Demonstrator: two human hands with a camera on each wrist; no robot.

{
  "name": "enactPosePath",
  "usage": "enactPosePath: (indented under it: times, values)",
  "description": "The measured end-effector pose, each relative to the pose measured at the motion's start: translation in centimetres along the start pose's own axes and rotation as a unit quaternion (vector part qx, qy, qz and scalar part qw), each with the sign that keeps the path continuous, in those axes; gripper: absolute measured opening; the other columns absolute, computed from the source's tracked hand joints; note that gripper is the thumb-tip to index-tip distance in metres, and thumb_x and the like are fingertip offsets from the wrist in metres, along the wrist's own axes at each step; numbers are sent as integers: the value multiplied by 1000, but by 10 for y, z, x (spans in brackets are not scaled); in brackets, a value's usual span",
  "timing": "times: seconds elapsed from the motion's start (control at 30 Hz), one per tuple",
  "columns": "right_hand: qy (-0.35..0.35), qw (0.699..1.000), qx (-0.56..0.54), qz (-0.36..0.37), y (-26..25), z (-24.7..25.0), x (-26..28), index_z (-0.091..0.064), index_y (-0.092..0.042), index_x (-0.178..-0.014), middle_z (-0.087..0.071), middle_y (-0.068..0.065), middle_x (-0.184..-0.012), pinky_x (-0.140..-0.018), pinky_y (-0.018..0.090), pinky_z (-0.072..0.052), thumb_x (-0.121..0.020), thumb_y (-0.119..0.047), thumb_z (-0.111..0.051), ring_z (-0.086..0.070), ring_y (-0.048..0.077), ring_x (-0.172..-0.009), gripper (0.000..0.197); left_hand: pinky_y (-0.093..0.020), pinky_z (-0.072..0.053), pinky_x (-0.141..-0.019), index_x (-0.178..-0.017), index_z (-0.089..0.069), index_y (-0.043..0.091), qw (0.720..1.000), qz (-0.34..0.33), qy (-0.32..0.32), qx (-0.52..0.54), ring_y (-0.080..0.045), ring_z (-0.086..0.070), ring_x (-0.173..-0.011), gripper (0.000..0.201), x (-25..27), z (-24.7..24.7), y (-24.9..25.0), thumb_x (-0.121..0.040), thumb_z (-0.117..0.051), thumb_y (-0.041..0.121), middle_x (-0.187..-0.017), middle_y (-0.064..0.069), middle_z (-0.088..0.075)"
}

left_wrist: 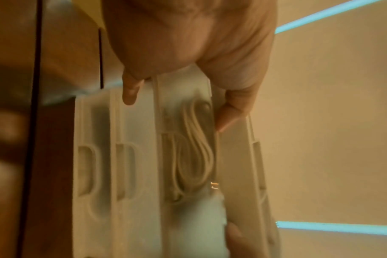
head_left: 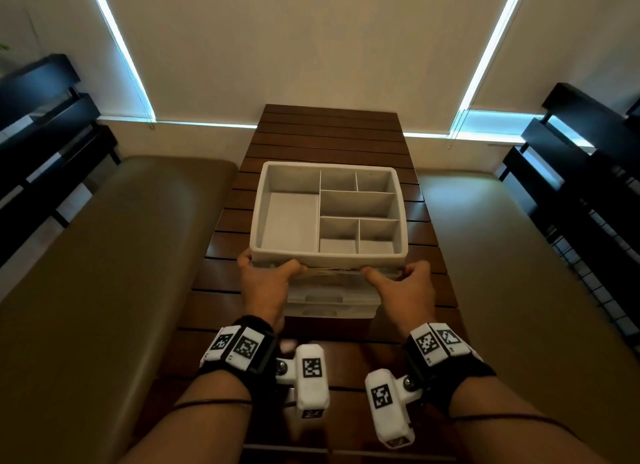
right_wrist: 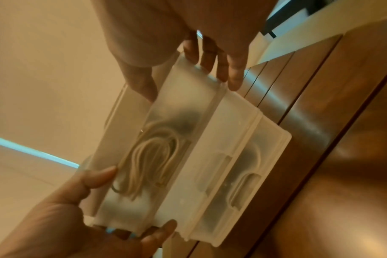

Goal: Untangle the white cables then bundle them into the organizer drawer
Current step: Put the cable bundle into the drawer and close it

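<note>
A white organizer (head_left: 327, 255) stands on the slatted wooden table (head_left: 329, 131), with an empty divided tray on top and translucent drawers below. Coiled white cables (right_wrist: 150, 162) (left_wrist: 197, 157) lie inside the top drawer (head_left: 332, 273) and show through its frosted front. My left hand (head_left: 272, 266) grips the drawer's left end, thumb on the front and fingers round the side. My right hand (head_left: 394, 273) grips the right end in the same way. In the right wrist view the left hand (right_wrist: 77, 200) shows at the lower left.
Two more drawers (head_left: 329, 299) sit under the top one, and something dark shows in the lowest (right_wrist: 243, 174). Padded benches (head_left: 114, 242) flank the table on both sides. Dark shelving (head_left: 585, 172) stands at the right and left walls.
</note>
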State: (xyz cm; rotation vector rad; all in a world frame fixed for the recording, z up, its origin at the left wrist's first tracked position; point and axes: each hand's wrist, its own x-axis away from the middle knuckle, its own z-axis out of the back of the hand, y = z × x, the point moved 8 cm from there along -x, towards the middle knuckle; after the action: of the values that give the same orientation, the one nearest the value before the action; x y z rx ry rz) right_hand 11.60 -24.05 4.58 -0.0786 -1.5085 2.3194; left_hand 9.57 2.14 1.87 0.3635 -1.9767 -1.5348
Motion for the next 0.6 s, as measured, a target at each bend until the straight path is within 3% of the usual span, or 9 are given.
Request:
enactPosePath:
  times: [0.1,0.17,0.27,0.43,0.53,0.6]
  values:
    - [-2,999,-29,-30,-6,-7,8,-37,-13,-118,-50,4,-114,-82,30,-47,-56,-35,-91,-53,19,-98,85,-40,-52,-86,-128,-44,19,999,23,36,26,-16,-57,-90,78,3,-2,-3,-62,-74,-9,-105,-1,-61]
    - [3,999,-17,-49,-8,-15,13,-30,-16,-124,-43,7,-122,-90,35,-47,-51,-39,-93,-51,24,-107,99,-34,-51,-78,-129,-46,22,997,32,60,45,-13,-56,-88,78,6,-1,-4,-62,-70,-12,-103,2,-60]
    - [9,997,30,-66,-9,-22,21,-26,-17,-126,-37,10,-131,-94,41,-46,-48,-47,-91,-44,31,-118,106,-26,-46,-67,-131,-47,22,996,26,72,51,-10,-55,-86,76,8,2,-3,-66,-67,-13,-107,0,-60]
    - [-8,998,61,-29,-7,-19,22,-29,-13,-122,-38,11,-130,-97,41,-44,-55,-49,-88,-41,30,-122,97,-47,-53,-90,-132,-45,24,999,33,27,11,-24,-59,-100,74,6,5,-3,-69,-73,-5,-109,-2,-60]
    - [-49,998,40,5,-4,-13,12,-28,-18,-117,-45,7,-126,-100,39,-46,-56,-35,-91,-48,24,-117,89,-45,-49,-97,-133,-42,23,999,17,-37,-26,-21,-57,-107,75,2,8,-2,-72,-78,0,-113,0,-58]
    - [-68,997,41,23,-4,-3,3,-26,-19,-130,-46,8,-132,-103,39,-44,-57,-21,-92,-48,23,-119,98,-44,-46,-100,-134,-40,21,996,3,-77,-55,-19,-55,-109,72,-2,11,0,-75,-79,4,-115,3,-57]
